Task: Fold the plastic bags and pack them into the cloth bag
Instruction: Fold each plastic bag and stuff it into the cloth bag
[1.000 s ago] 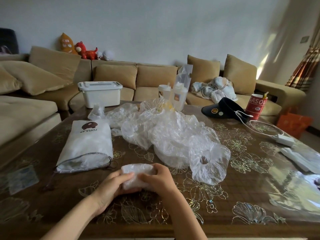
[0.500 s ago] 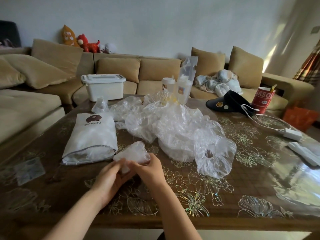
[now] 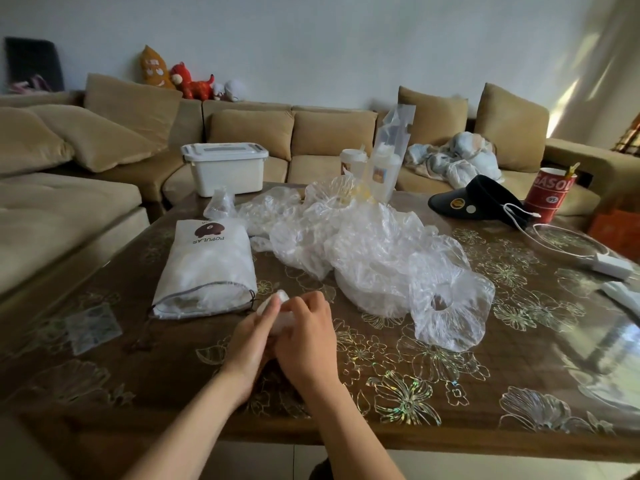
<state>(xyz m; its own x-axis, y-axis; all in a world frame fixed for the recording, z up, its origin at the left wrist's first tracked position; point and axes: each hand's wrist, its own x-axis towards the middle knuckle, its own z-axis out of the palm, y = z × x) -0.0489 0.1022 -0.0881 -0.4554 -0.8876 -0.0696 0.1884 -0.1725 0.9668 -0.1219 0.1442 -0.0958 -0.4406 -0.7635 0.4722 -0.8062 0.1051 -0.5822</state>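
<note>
L hand [image 3: 248, 346], R hand [image 3: 306, 336]: 1 bag [image 3: 281, 296]

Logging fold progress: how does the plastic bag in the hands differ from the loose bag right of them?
The held bag is squeezed into a small wad; the loose bag lies spread and puffed. The left hand and right hand grip the held bag; no hand touches the loose bag. Both are translucent plastic.

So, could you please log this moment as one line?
left hand, right hand: holding folded plastic bag | cloth bag: alongside, mouth open | loose bags: piled behind
</note>
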